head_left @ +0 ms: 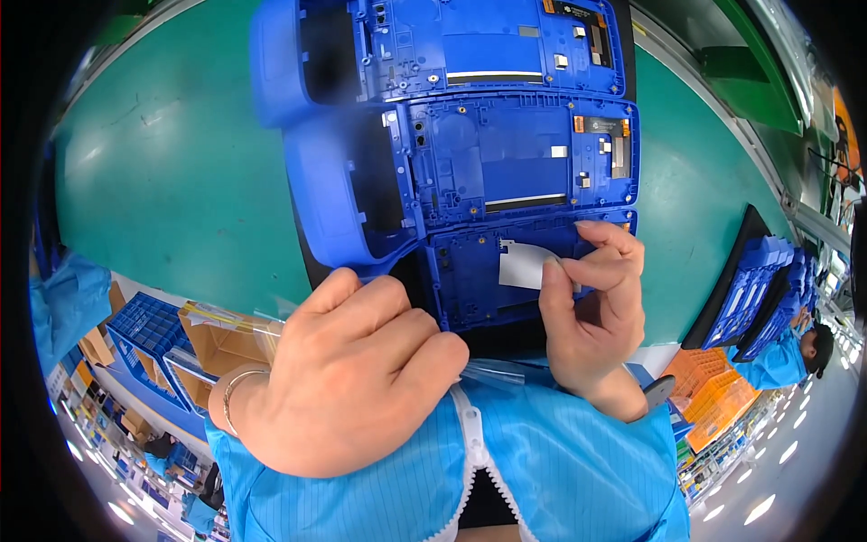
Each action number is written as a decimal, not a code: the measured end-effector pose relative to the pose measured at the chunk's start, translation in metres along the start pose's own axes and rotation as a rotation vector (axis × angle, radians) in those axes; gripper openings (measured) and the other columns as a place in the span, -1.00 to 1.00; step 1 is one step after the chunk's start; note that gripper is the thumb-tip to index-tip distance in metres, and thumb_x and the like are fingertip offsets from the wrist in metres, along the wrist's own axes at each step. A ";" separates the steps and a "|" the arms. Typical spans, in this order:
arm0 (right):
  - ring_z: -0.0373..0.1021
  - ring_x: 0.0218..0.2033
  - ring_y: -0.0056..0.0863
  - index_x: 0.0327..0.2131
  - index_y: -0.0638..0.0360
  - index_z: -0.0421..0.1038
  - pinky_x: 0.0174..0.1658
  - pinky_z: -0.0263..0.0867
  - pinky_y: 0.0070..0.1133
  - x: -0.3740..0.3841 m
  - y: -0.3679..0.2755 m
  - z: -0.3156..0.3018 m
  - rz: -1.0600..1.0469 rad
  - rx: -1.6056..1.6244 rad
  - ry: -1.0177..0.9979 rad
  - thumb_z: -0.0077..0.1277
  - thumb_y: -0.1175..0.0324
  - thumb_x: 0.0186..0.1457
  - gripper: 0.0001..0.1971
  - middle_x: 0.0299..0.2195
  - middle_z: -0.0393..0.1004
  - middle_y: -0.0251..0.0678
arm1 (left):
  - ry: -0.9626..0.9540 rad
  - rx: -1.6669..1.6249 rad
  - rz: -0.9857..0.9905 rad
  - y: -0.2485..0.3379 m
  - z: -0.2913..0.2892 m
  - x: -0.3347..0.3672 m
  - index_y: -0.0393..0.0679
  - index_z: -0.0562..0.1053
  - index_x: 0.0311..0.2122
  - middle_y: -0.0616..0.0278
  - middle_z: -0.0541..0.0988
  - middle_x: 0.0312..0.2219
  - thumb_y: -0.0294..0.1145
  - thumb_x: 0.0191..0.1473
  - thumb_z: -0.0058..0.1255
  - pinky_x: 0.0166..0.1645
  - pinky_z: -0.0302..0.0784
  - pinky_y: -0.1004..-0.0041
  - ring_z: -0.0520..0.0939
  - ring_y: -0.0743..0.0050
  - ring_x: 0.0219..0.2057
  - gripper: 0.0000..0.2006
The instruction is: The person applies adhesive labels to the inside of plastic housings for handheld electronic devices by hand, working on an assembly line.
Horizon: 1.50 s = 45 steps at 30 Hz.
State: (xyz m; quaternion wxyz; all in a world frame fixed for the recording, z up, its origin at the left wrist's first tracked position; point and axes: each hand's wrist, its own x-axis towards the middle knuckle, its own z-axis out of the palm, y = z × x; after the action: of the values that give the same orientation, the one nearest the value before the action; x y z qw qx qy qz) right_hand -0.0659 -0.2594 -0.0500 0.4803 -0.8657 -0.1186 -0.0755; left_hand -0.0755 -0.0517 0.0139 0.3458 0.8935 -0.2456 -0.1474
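My right hand [601, 303] pinches the corner of a small white sheet [522, 267] between thumb and fingers. The sheet, notched at its upper left, lies over the nearest blue plastic housing [459, 287]; whether it is stuck down I cannot tell. My left hand [361, 366] is closed in a fist, knuckles up, in front of that housing's left end. Strips of clear film [495, 371] show beside the fist, but what its fingers hold is hidden. Two similar housings lie beyond: a middle one [497, 117] and a far one [488, 45].
The housings lie in a row on a green tabletop [181, 181]. More blue parts [757, 285] rest on a black sheet at right. Cardboard boxes [221, 339] and a blue crate [149, 325] stand at lower left, orange crates [713, 393] at lower right. People in blue work nearby.
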 end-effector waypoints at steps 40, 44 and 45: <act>0.36 -0.21 -0.28 -0.13 0.29 0.32 -0.16 0.27 -0.47 0.040 -0.033 -0.050 0.044 0.047 -0.577 0.35 0.21 -0.31 -0.36 -0.39 0.44 -0.23 | 0.071 0.032 -0.042 0.011 0.003 0.011 -0.17 0.46 -0.48 0.25 0.47 -0.56 -0.29 -0.35 0.17 -0.50 0.17 0.38 0.40 0.33 -0.60 -0.75; 0.41 -0.48 -0.51 -0.21 0.32 0.42 -0.42 0.30 -0.68 0.047 -0.031 -0.038 0.036 0.168 -0.662 0.29 0.44 -0.27 -0.55 -0.43 0.47 -0.21 | 0.282 0.082 -0.054 0.012 0.001 0.022 -0.18 0.46 -0.36 0.25 0.47 -0.58 -0.24 -0.31 0.18 -0.49 0.23 0.37 0.43 0.28 -0.60 -0.66; 0.41 -0.48 -0.51 -0.21 0.32 0.42 -0.42 0.30 -0.68 0.048 -0.030 -0.038 0.027 0.167 -0.664 0.29 0.44 -0.27 -0.55 -0.43 0.47 -0.21 | 0.258 0.057 -0.095 0.009 -0.007 0.019 -0.18 0.47 -0.37 0.25 0.47 -0.59 -0.24 -0.30 0.19 -0.49 0.24 0.37 0.44 0.28 -0.60 -0.67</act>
State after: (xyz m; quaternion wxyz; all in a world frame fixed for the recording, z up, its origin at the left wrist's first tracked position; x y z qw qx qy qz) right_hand -0.0290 -0.2701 0.0067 0.4855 -0.8024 -0.2629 0.2265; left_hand -0.0595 -0.0642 0.0230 0.3414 0.9252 -0.1604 -0.0403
